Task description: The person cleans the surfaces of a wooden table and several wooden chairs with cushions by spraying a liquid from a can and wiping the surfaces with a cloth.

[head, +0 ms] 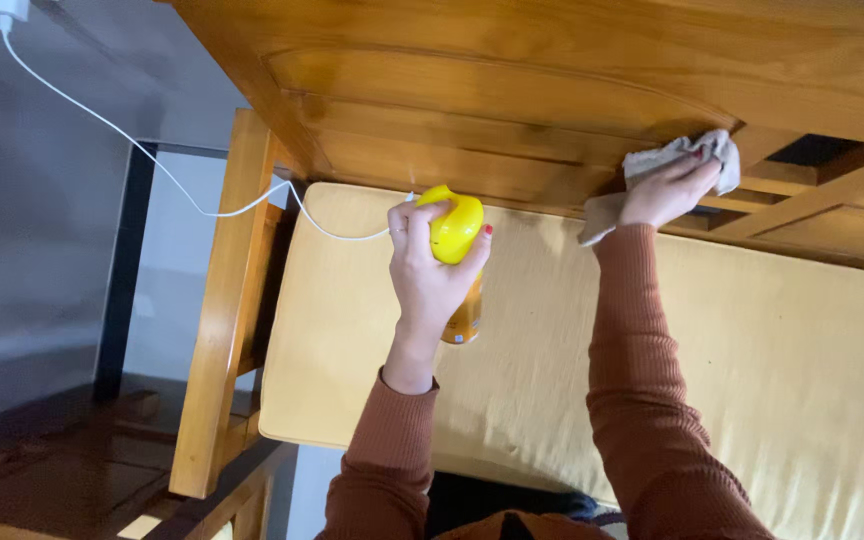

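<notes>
Hands reach forward, both arms stretched out in rust sleeves. Left hand grips a yellow spray can upright over the yellow cushion, nozzle towards the wooden backrest. Right hand presses a beige cloth against the backrest, fingers closed on it.

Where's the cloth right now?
In the head view, upper right: the beige cloth is pressed by the right hand against the wooden backrest, above the yellow cushion.

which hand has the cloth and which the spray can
The right hand presses the beige cloth against the wooden backrest; the left hand grips the yellow-capped spray can.
</notes>
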